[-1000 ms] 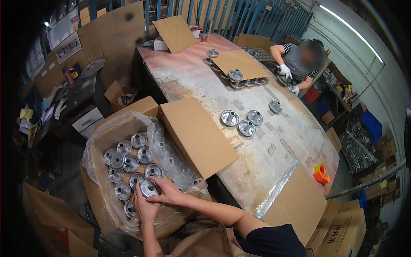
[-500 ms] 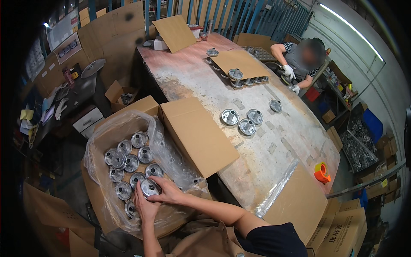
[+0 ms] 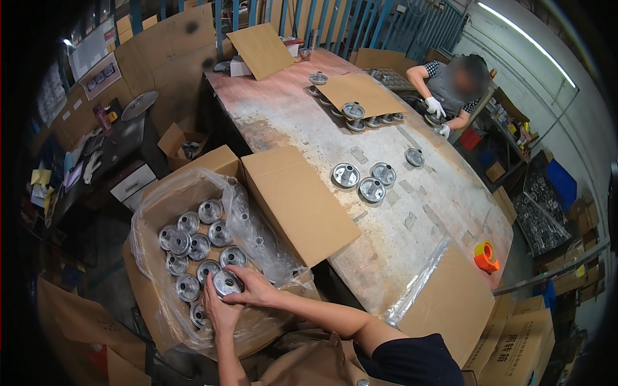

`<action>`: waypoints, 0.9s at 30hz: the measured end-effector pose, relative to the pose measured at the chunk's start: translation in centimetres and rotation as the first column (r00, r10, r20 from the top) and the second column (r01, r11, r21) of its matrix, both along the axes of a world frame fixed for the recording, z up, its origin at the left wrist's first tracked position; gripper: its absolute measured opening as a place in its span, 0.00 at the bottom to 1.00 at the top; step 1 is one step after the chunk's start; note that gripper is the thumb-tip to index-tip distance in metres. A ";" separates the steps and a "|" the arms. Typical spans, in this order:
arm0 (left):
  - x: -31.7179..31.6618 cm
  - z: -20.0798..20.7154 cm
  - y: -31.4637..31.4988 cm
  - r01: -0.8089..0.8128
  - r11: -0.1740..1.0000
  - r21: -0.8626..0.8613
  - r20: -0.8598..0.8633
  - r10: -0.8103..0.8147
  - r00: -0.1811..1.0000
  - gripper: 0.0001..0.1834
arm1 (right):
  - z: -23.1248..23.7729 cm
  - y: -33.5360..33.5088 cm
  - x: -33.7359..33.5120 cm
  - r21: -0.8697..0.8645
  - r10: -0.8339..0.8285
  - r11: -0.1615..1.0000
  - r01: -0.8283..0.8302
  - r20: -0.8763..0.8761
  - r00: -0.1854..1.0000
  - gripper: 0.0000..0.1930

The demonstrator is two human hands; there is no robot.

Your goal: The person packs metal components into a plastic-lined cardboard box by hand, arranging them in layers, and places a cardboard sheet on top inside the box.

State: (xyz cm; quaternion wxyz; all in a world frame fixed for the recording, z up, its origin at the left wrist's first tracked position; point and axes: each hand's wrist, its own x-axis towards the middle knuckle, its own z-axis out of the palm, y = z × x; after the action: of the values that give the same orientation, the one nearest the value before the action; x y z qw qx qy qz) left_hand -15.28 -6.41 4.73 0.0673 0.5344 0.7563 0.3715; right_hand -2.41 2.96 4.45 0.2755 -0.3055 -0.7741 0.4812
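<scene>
Both my hands are closed around a round silver metal part with a raised hollow hub point(image 3: 228, 282). My left hand point(image 3: 220, 307) grips its near left side, fingers along the edge. My right hand point(image 3: 259, 289) holds it from the right, the thumb at its near rim. The part is low over an open cardboard box point(image 3: 149, 307) lined with clear plastic point(image 3: 143, 206). Several like metal parts point(image 3: 200, 244) stand in the box on a brown cardboard layer, close to my fingers. Whether the held part touches that layer is hidden.
Right of the box, a worn table point(image 3: 386, 225) bears several loose metal parts point(image 3: 372, 189), a cardboard sheet point(image 3: 364, 95) on more parts, and orange tape point(image 3: 485, 257). A box flap point(image 3: 299, 199) leans toward it. Across it, a white-gloved person point(image 3: 444, 96) handles a part.
</scene>
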 end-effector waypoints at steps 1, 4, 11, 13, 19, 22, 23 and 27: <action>0.0 0.0 0.0 0.001 1.000 0.000 0.001 -0.001 1.000 0.59 | 0.0 0.0 0.0 -0.006 0.004 1.000 -0.004 0.002 1.000 0.43; -0.1 0.0 0.0 0.003 1.000 0.000 0.003 -0.003 1.000 0.58 | 0.0 0.0 -0.1 -0.006 0.010 1.000 -0.010 0.006 1.000 0.43; 0.0 0.2 -0.2 0.008 1.000 -0.002 0.003 -0.008 1.000 0.55 | 0.0 -0.1 0.2 0.006 0.009 1.000 -0.009 -0.016 1.000 0.43; 0.1 0.1 -0.2 0.017 1.000 0.009 0.016 -0.017 1.000 0.55 | -0.3 -0.2 0.1 0.018 0.003 1.000 -0.002 -0.021 1.000 0.43; -0.1 0.2 -0.2 0.026 0.999 0.032 -0.004 -0.026 1.000 0.56 | 0.2 -0.2 0.1 0.023 0.005 1.000 -0.005 -0.020 1.000 0.41; 0.0 0.1 0.0 0.020 1.000 0.015 0.009 -0.021 1.000 0.57 | 0.2 0.1 0.2 0.017 0.009 1.000 -0.009 -0.024 1.000 0.41; 0.0 0.1 0.0 0.022 1.000 0.013 0.008 -0.022 1.000 0.57 | 0.2 0.1 0.2 0.014 0.012 1.000 -0.011 -0.027 1.000 0.41; 0.1 0.1 0.1 0.015 1.000 0.000 0.016 -0.015 1.000 0.57 | 0.2 0.1 0.3 -0.002 0.016 1.000 -0.016 -0.023 1.000 0.41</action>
State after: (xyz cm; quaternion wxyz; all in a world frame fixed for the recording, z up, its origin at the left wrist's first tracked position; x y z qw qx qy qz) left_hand -15.16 -6.34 4.85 0.0762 0.5372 0.7515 0.3752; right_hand -2.09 3.07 4.61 0.2804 -0.2940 -0.7727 0.4877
